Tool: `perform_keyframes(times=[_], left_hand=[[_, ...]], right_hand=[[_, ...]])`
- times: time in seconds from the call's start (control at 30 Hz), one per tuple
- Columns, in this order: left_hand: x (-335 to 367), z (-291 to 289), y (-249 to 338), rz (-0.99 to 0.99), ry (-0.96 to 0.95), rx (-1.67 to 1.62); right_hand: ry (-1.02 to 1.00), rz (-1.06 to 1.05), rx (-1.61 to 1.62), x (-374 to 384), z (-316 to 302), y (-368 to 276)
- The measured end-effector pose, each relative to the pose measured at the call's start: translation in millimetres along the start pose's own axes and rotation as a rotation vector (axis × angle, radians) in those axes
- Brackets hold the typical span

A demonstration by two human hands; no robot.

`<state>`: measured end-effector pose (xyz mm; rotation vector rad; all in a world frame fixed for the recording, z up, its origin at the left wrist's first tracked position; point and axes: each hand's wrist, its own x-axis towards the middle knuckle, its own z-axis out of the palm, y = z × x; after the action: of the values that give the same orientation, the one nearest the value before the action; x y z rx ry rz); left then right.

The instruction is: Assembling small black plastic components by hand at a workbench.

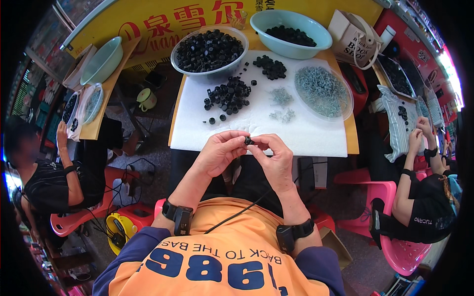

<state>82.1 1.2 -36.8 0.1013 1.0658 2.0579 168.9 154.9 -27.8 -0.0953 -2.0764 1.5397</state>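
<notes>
Just past the table's near edge, my left hand [220, 155] and my right hand [274, 157] meet fingertip to fingertip. Both are closed in a pinch on one small black knob-like part [248, 141]; my fingers partly cover it. Beyond them, a loose pile of small black round caps [228, 96] lies on the white foam sheet [207, 134]. A cluster of black lobed knobs [269, 67] sits farther back. To the right are two small heaps of silvery screw-like pieces [281, 95], near a shallow clear tray [349, 109] filled with more of them.
A clear bowl [174, 61] heaped with black caps and a pale green basin [256, 24] of black parts stand at the back. A cream bag [345, 37] is at the back right. Co-workers sit on each side, near a left side table [101, 116] and a pink chair [387, 197].
</notes>
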Motion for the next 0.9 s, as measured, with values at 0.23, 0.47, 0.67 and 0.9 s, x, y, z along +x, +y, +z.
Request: perform_keyframes(times=[0.23,0.47,0.67,0.9], left_hand=[[1,-7,-3,-0.021,-0.050,0.016],[0,-7,1,-0.094,-0.145,-0.073],[0,-8,0,-0.134,-0.159,-0.097],[-1,-8,-3,-0.167,-0.174,-0.102]], right_hand=[[-0.089,0.096,0.023,3,-5,-4],[-0.207,0.084,0.079,1,-7,7],[-0.240,0.031,0.069,3,-9,8],[-0.220,-0.032,0.026,3,-9,5]])
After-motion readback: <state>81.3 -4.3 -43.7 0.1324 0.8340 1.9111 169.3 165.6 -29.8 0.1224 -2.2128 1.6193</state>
